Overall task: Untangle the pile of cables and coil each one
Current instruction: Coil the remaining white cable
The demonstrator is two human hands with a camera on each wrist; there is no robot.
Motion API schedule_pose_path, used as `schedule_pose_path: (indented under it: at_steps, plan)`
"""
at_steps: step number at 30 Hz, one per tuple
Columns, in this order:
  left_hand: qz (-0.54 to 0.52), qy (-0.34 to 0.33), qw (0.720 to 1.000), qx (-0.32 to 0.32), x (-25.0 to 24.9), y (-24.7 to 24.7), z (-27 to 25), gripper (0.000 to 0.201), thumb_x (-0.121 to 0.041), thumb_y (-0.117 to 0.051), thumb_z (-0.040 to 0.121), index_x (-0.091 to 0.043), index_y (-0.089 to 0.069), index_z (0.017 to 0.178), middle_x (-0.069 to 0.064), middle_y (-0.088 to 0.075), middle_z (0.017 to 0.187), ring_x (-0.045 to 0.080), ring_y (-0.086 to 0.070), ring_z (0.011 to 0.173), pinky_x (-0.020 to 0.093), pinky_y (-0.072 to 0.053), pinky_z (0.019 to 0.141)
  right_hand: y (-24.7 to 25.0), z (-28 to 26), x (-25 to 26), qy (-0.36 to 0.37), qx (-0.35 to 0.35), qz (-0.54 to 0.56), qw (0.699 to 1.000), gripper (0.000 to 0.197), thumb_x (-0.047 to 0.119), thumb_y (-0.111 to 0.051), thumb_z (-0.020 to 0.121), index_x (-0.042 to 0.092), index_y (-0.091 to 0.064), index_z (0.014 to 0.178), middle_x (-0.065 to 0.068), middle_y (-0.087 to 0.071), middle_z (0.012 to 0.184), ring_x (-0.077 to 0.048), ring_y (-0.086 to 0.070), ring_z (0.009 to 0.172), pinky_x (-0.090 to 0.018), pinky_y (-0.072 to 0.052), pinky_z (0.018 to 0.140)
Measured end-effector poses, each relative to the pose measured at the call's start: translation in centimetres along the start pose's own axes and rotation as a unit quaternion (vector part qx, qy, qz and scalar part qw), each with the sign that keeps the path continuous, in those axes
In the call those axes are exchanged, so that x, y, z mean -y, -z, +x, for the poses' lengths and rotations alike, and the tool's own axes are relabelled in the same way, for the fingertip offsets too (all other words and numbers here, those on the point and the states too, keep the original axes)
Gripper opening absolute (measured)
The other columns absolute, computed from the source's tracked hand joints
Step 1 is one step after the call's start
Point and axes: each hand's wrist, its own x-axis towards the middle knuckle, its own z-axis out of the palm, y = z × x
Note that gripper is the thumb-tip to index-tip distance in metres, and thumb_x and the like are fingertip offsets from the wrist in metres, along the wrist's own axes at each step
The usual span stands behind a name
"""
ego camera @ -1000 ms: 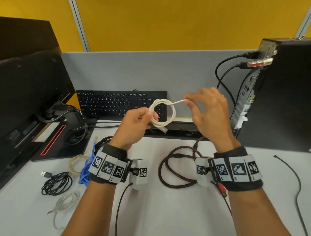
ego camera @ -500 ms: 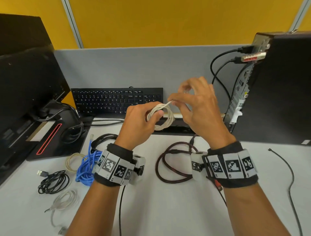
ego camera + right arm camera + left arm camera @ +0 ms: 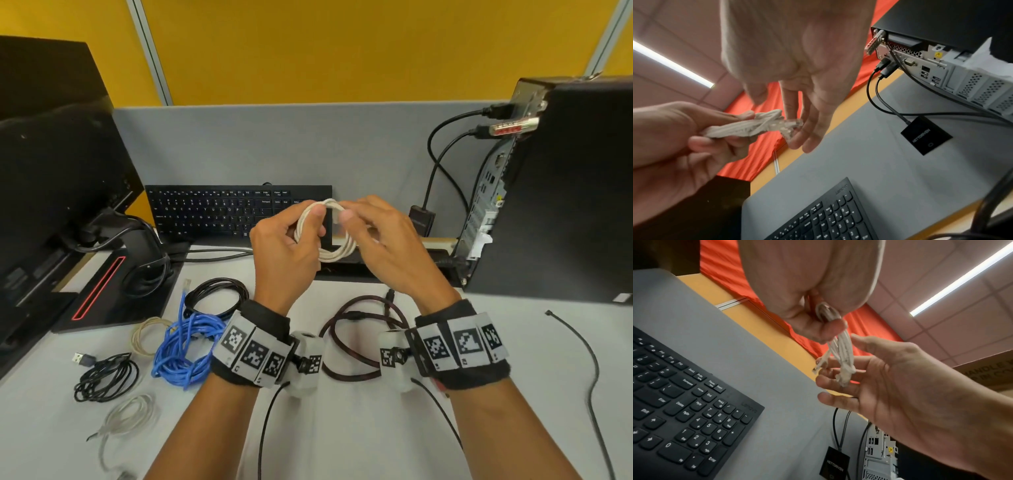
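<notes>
A white cable coil point(image 3: 329, 251) is held up in front of the keyboard. My left hand point(image 3: 310, 222) grips one side of the coil in its curled fingers and thumb, as the left wrist view shows point(image 3: 830, 316). The free end is wound round the coil's loops, and a clear plug point(image 3: 790, 128) sticks out. My right hand point(image 3: 349, 219) is against the coil's other side; its fingers point(image 3: 803, 134) are nearly straight and touch the plug, with the thumb just off the cable. A dark red-brown cable point(image 3: 356, 329) lies loosely looped on the desk under my wrists.
Coiled cables lie at the left: blue point(image 3: 185, 346), black point(image 3: 215, 298), beige point(image 3: 147, 335), a black USB one point(image 3: 106, 377) and a pale one point(image 3: 132, 416). A loose black cable point(image 3: 589, 359) trails at the right. Keyboard point(image 3: 212, 212), monitor point(image 3: 51, 171) and PC tower point(image 3: 565, 188) ring the desk.
My right hand carried the white cable's free end in to the coil and round its loops, then loosened its pinch. The hands have come close together.
</notes>
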Motion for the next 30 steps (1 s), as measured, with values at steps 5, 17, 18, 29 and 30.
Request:
schedule_pose_path:
  at_steps: [5,17,18,29,30]
  plan:
    - [0.025,0.012,0.994,0.105,0.8,1.2,0.3,0.017,-0.022,-0.061,0.1,-0.022,-0.076,0.108,-0.003,-0.069,0.075,0.019,-0.064,0.063,0.042,-0.057,0.053,0.5,0.1,-0.5,-0.033,-0.014,-0.024,0.999,0.012,0.025,-0.071,0.094,0.018,-0.079,0.099,0.004,-0.073,0.085,-0.011,-0.066,0.077,-0.028,-0.056,0.072]
    - [0.094,-0.141,0.969,0.181,1.0,2.3,0.4,0.025,-0.011,-0.068,0.094,-0.007,-0.071,0.119,0.004,-0.069,0.097,0.019,-0.063,0.083,0.035,-0.056,0.067,2.1,-0.3,-1.7,-0.139,0.152,0.25,0.946,0.043,0.038,-0.063,0.092,-0.004,-0.074,0.096,0.003,-0.073,0.078,-0.005,-0.066,0.079,-0.024,-0.052,0.08]
    - [0.109,-0.15,0.968,0.168,1.0,2.1,0.3,0.021,-0.013,-0.069,0.094,-0.006,-0.072,0.113,0.004,-0.069,0.092,0.019,-0.062,0.079,0.036,-0.055,0.065,2.0,-0.3,-1.8,-0.148,0.16,0.27,0.938,0.043,0.04,-0.061,0.092,-0.001,-0.075,0.093,0.005,-0.07,0.077,-0.005,-0.065,0.076,-0.024,-0.052,0.079]
    - [0.312,-0.031,0.943,0.113,1.5,1.8,-0.5,0.013,-0.023,-0.064,0.093,-0.017,-0.075,0.091,-0.007,-0.058,0.062,0.012,-0.048,0.053,0.03,-0.047,0.052,-0.3,-0.1,-2.6,-0.198,0.084,0.196,0.957,0.049,0.043,-0.082,0.081,0.023,-0.061,0.121,-0.004,-0.077,0.09,-0.011,-0.074,0.076,-0.029,-0.061,0.072]
    - [0.309,0.005,0.942,0.128,1.8,2.1,-0.6,0.013,-0.021,-0.064,0.093,-0.017,-0.076,0.092,-0.006,-0.058,0.061,0.014,-0.049,0.052,0.031,-0.047,0.052,-0.4,-0.2,-2.6,-0.207,0.109,0.189,0.954,0.05,0.039,-0.083,0.081,0.023,-0.06,0.122,-0.004,-0.078,0.088,-0.013,-0.075,0.078,-0.029,-0.061,0.072]
